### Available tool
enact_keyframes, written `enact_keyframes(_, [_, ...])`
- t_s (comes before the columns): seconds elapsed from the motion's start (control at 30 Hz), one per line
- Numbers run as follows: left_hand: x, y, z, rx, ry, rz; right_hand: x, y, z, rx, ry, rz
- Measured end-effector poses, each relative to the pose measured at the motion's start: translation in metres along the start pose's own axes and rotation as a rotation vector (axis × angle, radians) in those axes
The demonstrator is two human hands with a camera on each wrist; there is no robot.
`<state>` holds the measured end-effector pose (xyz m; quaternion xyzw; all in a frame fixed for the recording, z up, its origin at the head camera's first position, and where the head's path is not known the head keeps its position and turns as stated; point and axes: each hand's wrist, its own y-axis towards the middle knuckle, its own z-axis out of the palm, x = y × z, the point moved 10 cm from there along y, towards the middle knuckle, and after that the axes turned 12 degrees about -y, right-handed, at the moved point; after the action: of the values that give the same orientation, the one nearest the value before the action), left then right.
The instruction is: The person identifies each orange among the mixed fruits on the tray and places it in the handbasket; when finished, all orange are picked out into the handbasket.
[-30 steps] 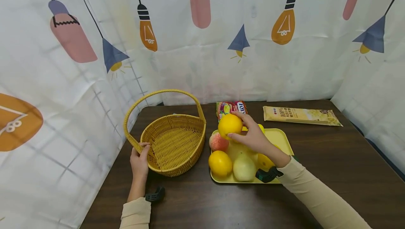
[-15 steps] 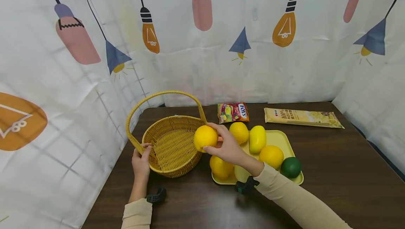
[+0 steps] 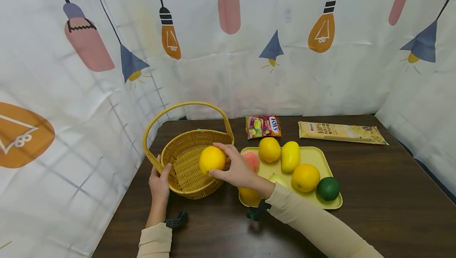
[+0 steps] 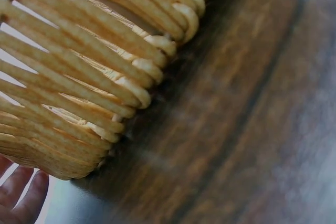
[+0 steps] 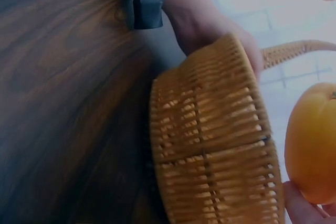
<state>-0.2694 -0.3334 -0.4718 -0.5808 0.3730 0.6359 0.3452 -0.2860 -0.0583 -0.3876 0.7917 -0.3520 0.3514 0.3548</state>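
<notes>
In the head view, a yellow wicker basket [image 3: 183,169] with a tall arched handle stands at the left of the table. My left hand [image 3: 159,184] holds its left rim by the foot of the handle, thumb inside. Held between the thumb and fingers of my right hand [image 3: 239,169] is an orange [image 3: 212,160], over the right part of the basket's opening. The right wrist view shows this orange [image 5: 313,145] beside the rim, with a fingertip [image 5: 300,205] against it. Woven basket wall [image 4: 79,72] fills much of the left wrist view.
Right of the basket lies a yellow tray [image 3: 318,156] bearing a peach [image 3: 251,160], a green fruit [image 3: 328,188] and several yellow fruits, some partly behind my right arm. Behind it are a candy packet [image 3: 263,126] and a long, flat beige packet [image 3: 342,132].
My right hand has carried the orange leftward from above the tray to over the basket, uncovering more of the tray's fruit. My left hand keeps its hold on the rim.
</notes>
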Motion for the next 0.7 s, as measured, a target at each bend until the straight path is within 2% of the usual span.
enact_keyframes(0.33, [-0.001, 0.002, 0.002, -0.010, 0.000, 0.006, -0.001, 0.019, 0.018, 0.014, -0.107, 0.027])
enact_keyframes(0.7, [0.002, 0.002, -0.002, -0.040, -0.002, 0.013, -0.008, 0.050, 0.044, 0.033, -0.149, 0.047])
